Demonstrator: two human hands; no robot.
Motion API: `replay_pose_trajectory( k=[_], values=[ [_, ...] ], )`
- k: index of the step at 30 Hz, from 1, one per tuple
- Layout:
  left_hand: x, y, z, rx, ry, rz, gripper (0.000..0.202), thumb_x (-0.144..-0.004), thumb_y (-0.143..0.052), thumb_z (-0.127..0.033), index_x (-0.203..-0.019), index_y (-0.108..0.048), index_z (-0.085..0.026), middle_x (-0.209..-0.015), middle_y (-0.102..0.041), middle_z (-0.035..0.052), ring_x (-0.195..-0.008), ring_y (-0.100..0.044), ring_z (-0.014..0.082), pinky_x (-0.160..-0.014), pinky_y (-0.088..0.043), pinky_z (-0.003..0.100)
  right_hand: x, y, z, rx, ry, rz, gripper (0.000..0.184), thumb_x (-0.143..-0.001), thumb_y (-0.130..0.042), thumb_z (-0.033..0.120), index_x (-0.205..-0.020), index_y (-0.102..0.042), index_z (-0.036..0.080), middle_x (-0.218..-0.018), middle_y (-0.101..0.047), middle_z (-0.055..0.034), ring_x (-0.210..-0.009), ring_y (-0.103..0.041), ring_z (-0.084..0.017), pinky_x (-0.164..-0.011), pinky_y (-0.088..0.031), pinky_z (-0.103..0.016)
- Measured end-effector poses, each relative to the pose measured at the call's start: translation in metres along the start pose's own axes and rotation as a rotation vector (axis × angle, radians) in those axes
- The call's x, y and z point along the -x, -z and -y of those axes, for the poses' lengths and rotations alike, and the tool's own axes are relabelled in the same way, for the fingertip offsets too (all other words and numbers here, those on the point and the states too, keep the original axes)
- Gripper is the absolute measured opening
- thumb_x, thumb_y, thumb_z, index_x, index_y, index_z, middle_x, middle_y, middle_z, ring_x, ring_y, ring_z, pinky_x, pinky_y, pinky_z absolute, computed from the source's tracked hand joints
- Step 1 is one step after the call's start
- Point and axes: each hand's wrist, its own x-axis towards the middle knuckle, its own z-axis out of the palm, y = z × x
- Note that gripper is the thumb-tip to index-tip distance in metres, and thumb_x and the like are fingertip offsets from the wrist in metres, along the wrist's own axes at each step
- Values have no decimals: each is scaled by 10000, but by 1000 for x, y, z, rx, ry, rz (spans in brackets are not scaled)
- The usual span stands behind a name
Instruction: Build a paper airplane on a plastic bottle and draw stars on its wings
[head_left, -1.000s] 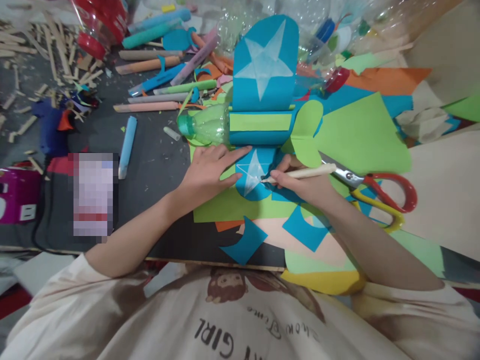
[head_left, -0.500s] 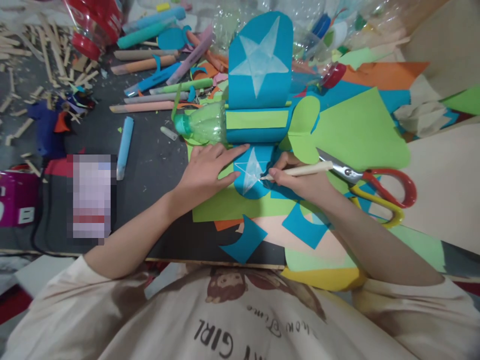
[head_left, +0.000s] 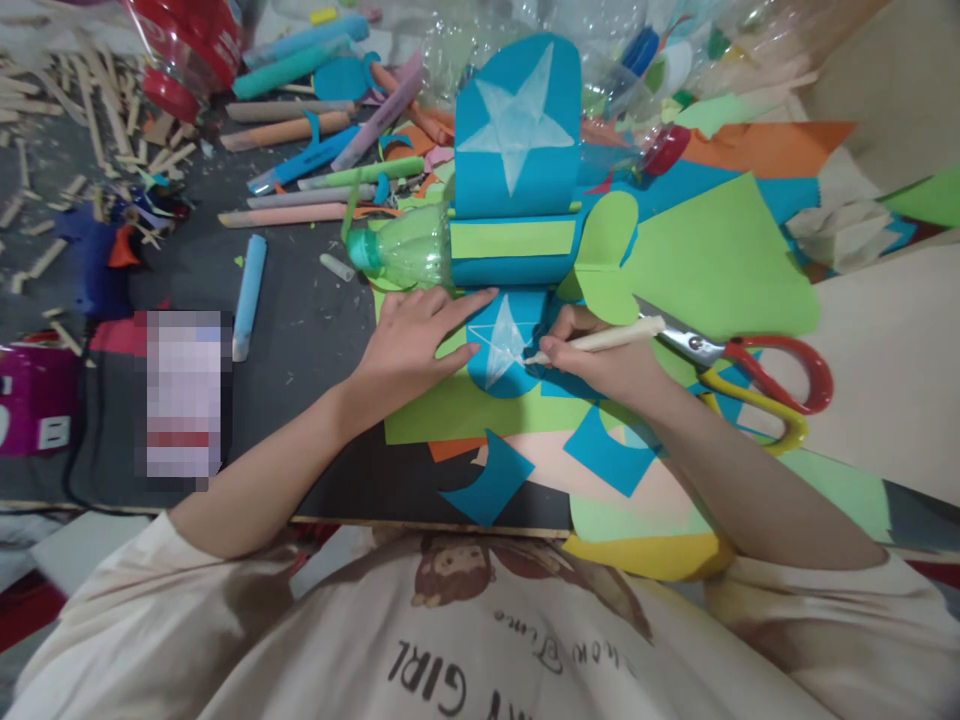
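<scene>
My right hand (head_left: 581, 345) grips a white marker (head_left: 619, 335), its tip touching a partly whitened star (head_left: 506, 340) on a rounded blue paper flap (head_left: 487, 378). With fingers spread, my left hand (head_left: 420, 335) lies flat over the flap's left side. The flap joins a plastic bottle (head_left: 416, 245) with a teal cap, wrapped in blue paper and a lime strip (head_left: 514, 238). A second blue flap (head_left: 472, 190) on the far side bears a filled white star (head_left: 517, 125). A folded lime paper piece (head_left: 609, 240) stands at the bottle's right end.
Scissors (head_left: 697, 345) with red and yellow handles lie right of my right hand. Several markers (head_left: 360, 172) are strewn at the back left, beside wooden stick pieces (head_left: 97, 90). A blue glue gun (head_left: 97, 260) is at the left. Paper offcuts (head_left: 491, 480) lie near the front edge.
The marker's tip has shifted very slightly right on the small star, and the marker tilts a little differently. The far blue flap leans slightly lower. My left hand stays in place.
</scene>
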Motion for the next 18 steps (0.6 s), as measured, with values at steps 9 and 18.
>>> replay_pose_trajectory(
  k=[9,18],
  values=[
    [0,0,1,4,5,-5,550,-984,-373,-497,-1493,-427,-296,-1060,-574,77,-975,-511,274,-874,-338,376,1,0,-2,-18,-20,-33,347,-818,-656,446,-588,-478,257,-523,-529,1,-523,-478,-155,-530,-440,-325],
    [0,0,0,2,10,6,552,-986,-382,-503,-1496,-422,-295,-1053,-580,78,-974,-523,278,-870,-335,368,0,3,3,-36,-18,38,325,-756,-620,307,-525,-401,242,-486,-427,38,-482,-388,-114,-485,-380,-285]
  ],
)
